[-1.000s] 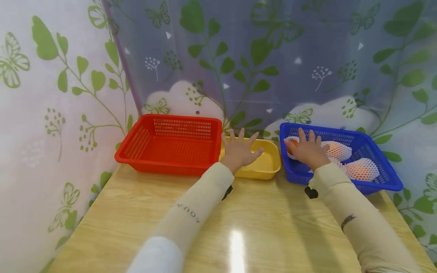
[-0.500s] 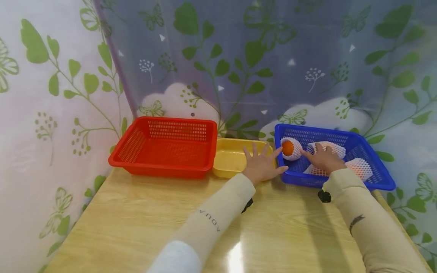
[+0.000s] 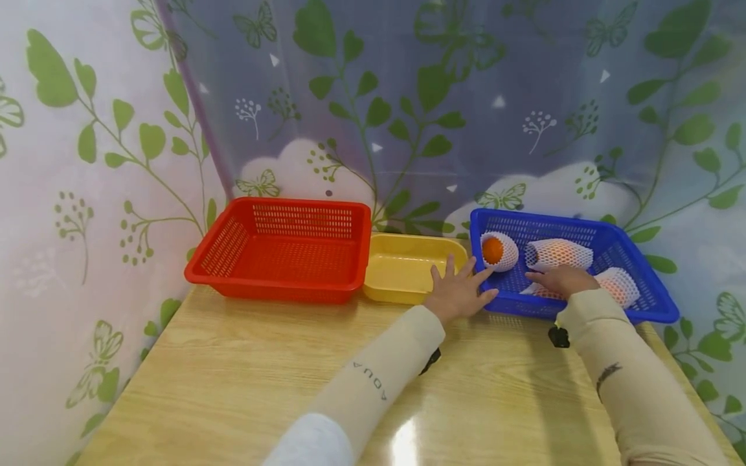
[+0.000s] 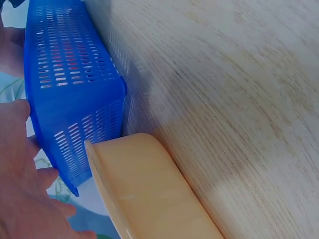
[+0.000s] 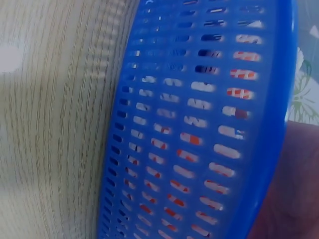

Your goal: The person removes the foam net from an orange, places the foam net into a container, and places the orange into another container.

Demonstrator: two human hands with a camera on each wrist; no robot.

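My left hand (image 3: 457, 294) has its fingers spread over the front left corner of the blue basket (image 3: 583, 223). In the left wrist view, fingertips (image 4: 21, 108) touch the basket's rim. My right hand (image 3: 564, 281) reaches down into the basket, over a foam-netted orange-coloured fruit (image 3: 544, 292) at the front. Its fingertips are mostly hidden, so a grip on that fruit cannot be made out. Also in the basket are an orange fruit (image 3: 493, 250) in a white foam net and two more netted fruits, one at the back (image 3: 559, 254), one at the right (image 3: 619, 286).
To the left of the blue basket stands a shallow yellow tray (image 3: 402, 298), its right end close to it. A red basket (image 3: 285, 290) sits farther left. All stand along the back of the wooden table (image 3: 245, 375), against a leaf-patterned curtain (image 3: 402, 129).
My left hand has moved right from above the yellow tray to the blue basket's corner. The right hand has shifted right and lowered over the front fruit, uncovering the orange fruit at left.
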